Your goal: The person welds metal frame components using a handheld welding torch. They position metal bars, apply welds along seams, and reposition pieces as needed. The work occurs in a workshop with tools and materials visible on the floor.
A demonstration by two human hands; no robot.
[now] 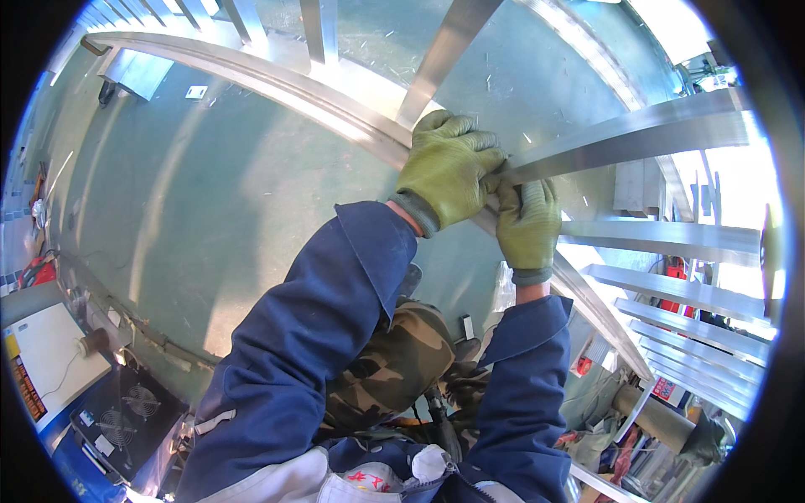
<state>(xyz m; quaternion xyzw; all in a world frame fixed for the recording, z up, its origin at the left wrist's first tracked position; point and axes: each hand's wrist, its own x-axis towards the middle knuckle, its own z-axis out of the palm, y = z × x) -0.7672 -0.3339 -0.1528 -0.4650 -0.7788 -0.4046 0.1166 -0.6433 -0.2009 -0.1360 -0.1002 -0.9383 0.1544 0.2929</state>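
Both my hands wear olive-green work gloves and meet where a flat silver metal bar joins the long metal rail of a large slatted frame. My left hand lies over the rail with its fingers curled, their tips against the bar's near end. Just right of it, my right hand is closed beneath that end, fingers bent and thumb side toward the left hand. The gloves cover the joint, so anything small pinched between them is hidden. Further parallel slats run off to the right.
Green floor spreads under the frame. At lower left stand a white-topped box and a black unit with fans. A brown roll lies among clutter at lower right. A silver box stands at upper left.
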